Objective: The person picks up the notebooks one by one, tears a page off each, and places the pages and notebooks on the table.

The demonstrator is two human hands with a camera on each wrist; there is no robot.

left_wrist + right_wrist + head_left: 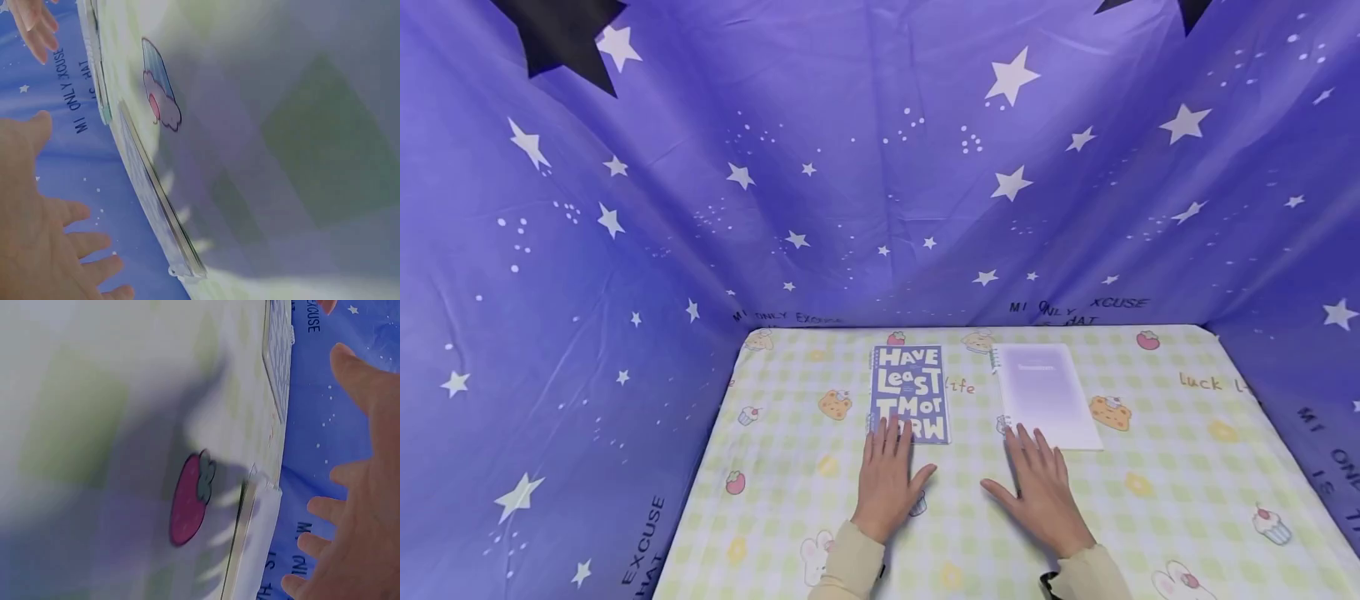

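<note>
Two spiral-bound notebooks lie on the table, side by side. The blue notebook (910, 387) with large white lettering is on the left; the pale purple notebook (1048, 400) is on the right, slightly turned. My left hand (886, 483) is spread, its fingertips over the lower edge of the blue notebook in the head view. Over the lower left edge of the pale notebook reach the fingertips of my right hand (1037, 492), also spread. Both wrist views show the hands raised above the cloth, apart from the notebooks (159, 194), (253, 544). Neither hand holds anything.
A green-and-white checked tablecloth (775, 517) with cartoon prints covers the table. Blue-purple curtains (880, 167) with white stars hang behind the table and along both sides. Dark star shapes (565, 37) show at the top of the head view.
</note>
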